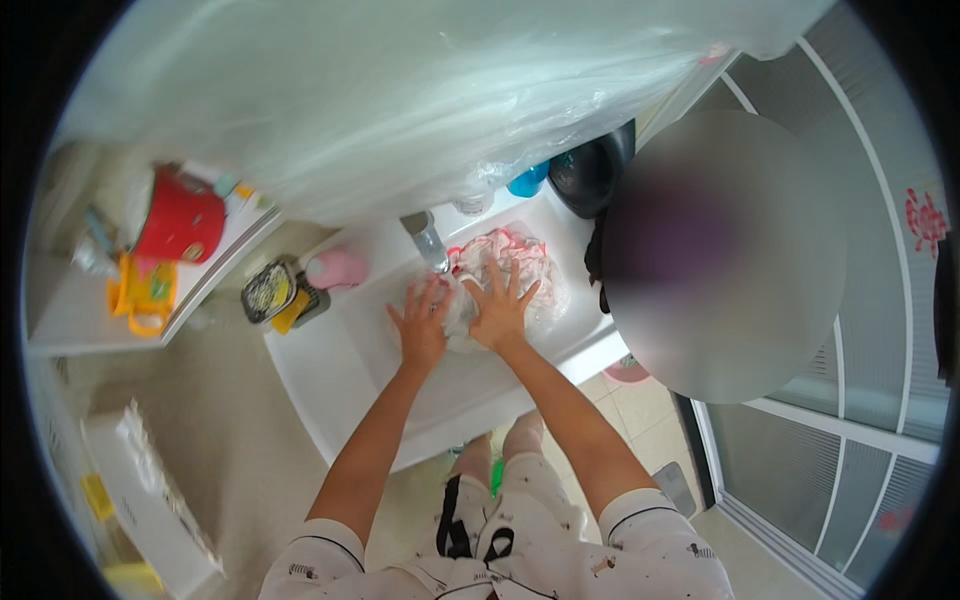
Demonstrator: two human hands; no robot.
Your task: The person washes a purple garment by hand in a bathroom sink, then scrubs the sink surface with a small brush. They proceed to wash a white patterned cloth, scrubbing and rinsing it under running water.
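Note:
A wet white cloth with red and pink parts (514, 251) lies bunched in a white sink (341, 375), with water and some suds around it. Over its near edge my right hand (499, 307) is spread, palm down, fingers apart. To the left, my left hand (421, 324) is also spread, fingers apart, at the wet area beside the cloth. A metal faucet (427, 241) points down between the cloth and my left hand, and its stream is hard to make out. What lies under both palms is hidden.
A pink bottle (337, 268) and a dish holding a scrubber (270, 292) stand at the sink's left rim. Behind are a blue container (529, 180) and a black basin (592, 172). A shelf at left bears a red pot (182, 217). A blurred round area covers the right, before sliding doors.

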